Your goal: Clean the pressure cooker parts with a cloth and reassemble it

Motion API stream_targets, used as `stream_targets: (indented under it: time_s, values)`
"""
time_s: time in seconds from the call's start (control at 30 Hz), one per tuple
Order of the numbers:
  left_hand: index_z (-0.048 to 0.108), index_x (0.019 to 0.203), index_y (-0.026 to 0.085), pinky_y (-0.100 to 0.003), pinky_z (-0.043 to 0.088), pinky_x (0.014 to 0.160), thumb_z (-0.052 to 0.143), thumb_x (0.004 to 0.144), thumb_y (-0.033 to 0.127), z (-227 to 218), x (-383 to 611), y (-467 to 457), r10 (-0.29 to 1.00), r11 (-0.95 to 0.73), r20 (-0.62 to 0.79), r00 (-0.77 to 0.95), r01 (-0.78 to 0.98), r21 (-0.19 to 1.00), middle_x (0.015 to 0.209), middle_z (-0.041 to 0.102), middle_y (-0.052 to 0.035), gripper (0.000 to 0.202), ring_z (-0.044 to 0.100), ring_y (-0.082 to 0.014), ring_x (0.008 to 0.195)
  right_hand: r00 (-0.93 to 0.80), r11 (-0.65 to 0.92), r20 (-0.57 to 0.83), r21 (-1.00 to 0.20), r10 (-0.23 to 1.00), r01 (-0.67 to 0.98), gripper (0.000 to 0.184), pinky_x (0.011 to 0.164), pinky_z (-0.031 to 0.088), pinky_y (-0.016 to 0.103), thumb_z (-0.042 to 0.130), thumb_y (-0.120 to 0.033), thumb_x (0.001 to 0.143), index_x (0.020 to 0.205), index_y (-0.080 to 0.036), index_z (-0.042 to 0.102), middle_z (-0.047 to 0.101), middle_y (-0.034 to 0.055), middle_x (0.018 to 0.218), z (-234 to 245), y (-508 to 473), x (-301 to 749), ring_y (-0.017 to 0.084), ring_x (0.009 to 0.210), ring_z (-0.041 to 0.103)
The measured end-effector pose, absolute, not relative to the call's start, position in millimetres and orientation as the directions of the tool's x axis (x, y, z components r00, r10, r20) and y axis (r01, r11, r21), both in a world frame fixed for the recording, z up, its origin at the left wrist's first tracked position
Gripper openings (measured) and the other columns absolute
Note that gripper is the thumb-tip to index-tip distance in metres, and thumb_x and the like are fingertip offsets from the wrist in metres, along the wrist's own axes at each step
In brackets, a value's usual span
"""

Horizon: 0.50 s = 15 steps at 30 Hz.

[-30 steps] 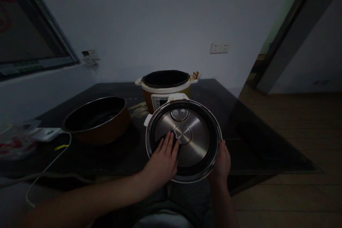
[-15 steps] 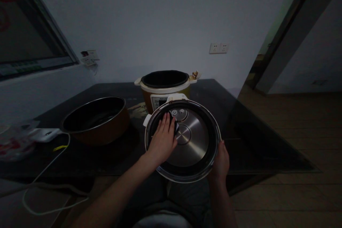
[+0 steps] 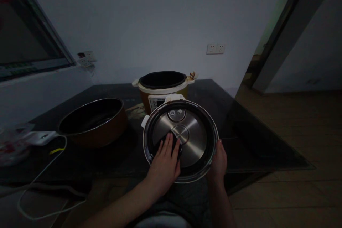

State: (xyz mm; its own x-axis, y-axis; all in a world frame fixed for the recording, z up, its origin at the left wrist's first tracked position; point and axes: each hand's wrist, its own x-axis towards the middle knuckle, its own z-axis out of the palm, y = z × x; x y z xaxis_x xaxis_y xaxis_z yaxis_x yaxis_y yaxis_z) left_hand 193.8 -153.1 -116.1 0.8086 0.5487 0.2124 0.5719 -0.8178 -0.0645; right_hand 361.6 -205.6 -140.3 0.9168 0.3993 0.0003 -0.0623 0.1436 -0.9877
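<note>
A round pressure cooker lid [image 3: 199, 131] is tilted up in front of me, its steel inner face and dark sealing ring toward me. My right hand [image 3: 219, 160] grips its rim at the lower right. With fingers together, my left hand [image 3: 165, 164] presses a dark cloth [image 3: 175, 140] against the lower left of the inner face; most of the cloth is hidden under the fingers. Behind the lid stands the cooker body [image 3: 146, 96], white-rimmed and topless, with a control panel partly covered by the lid.
A brown pot [image 3: 100, 131] with a dark inside stands on the black table [image 3: 262, 146] at left. Further left are a power strip [image 3: 41, 137], a white cable [image 3: 40, 181] and a plastic bag [image 3: 13, 146]. Wall sockets [image 3: 215, 48] are behind.
My left hand has slid the cloth down the inner face, from beside the valves to the lower left. My right hand keeps its hold on the rim. The view has shifted slightly.
</note>
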Motion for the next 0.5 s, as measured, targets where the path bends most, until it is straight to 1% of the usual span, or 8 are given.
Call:
stream_targets:
  time_s: [0.07,0.17,0.27,0.37,0.43,0.5]
  values:
    - [0.034,0.144,0.004,-0.053,0.036,0.109,0.049,0.083,0.016,-120.4,193.3,-161.2,0.510,-0.851,0.169,0.843,0.524,-0.046,0.151,0.025,-0.0273,0.064,0.021,-0.0367,0.141,0.918,0.158,-0.031,-0.982,0.395,-0.101,0.057,0.092,0.042,0.033,0.043,-0.056,0.085,0.115,-0.012,0.065,0.068,0.0103,0.118,-140.2,-205.2,361.1,0.024,0.112,0.058]
    - [0.031,0.146,0.009,-0.049,0.031,0.114,0.046,0.088,0.023,-125.3,193.9,-170.0,0.391,-0.920,0.124,0.912,0.391,0.022,0.154,0.026,-0.0205,0.061,0.020,-0.0298,0.143,0.915,0.169,-0.070,-0.975,0.398,-0.148,0.057,0.093,0.042,0.034,0.044,-0.055,0.084,0.117,-0.013,0.065,0.068,0.0101,0.119,-141.3,-204.3,362.1,0.024,0.111,0.059]
    - [0.031,0.146,0.014,-0.045,0.026,0.117,0.042,0.093,0.029,-124.6,202.9,-168.9,0.286,-0.957,0.112,0.952,0.278,0.078,0.155,0.026,-0.0150,0.057,0.019,-0.0241,0.145,0.918,0.154,-0.075,-0.977,0.390,-0.145,0.058,0.095,0.042,0.035,0.045,-0.057,0.082,0.115,-0.014,0.066,0.068,0.0099,0.119,-144.8,-203.1,365.3,0.025,0.113,0.059]
    - [0.033,0.145,0.013,-0.043,0.025,0.117,0.041,0.093,0.031,-121.7,222.7,-160.4,0.206,-0.977,0.111,0.972,0.197,0.088,0.156,0.026,-0.0156,0.056,0.018,-0.0242,0.145,0.932,0.142,-0.080,-0.980,0.353,-0.138,0.061,0.096,0.042,0.037,0.048,-0.058,0.079,0.113,-0.012,0.067,0.066,0.0128,0.122,-150.0,-202.0,367.9,0.028,0.117,0.056]
    - [0.029,0.146,0.009,-0.042,0.025,0.117,0.043,0.092,0.033,-119.2,239.6,-152.8,0.187,-0.982,0.131,0.974,0.179,0.066,0.156,0.024,-0.0185,0.061,0.017,-0.0260,0.146,0.942,0.142,-0.081,-0.981,0.325,-0.134,0.063,0.095,0.042,0.038,0.049,-0.059,0.079,0.113,-0.010,0.067,0.064,0.0157,0.125,-153.1,-201.5,368.5,0.030,0.120,0.054]
    - [0.025,0.147,0.005,-0.042,0.024,0.117,0.046,0.090,0.031,-114.5,257.0,-144.0,0.194,-0.981,0.152,0.969,0.193,0.019,0.156,0.022,-0.0204,0.066,0.014,-0.0276,0.146,0.945,0.149,-0.075,-0.981,0.317,-0.128,0.063,0.094,0.043,0.039,0.050,-0.059,0.079,0.113,-0.010,0.067,0.063,0.0171,0.126,-154.9,-201.1,368.6,0.030,0.120,0.054]
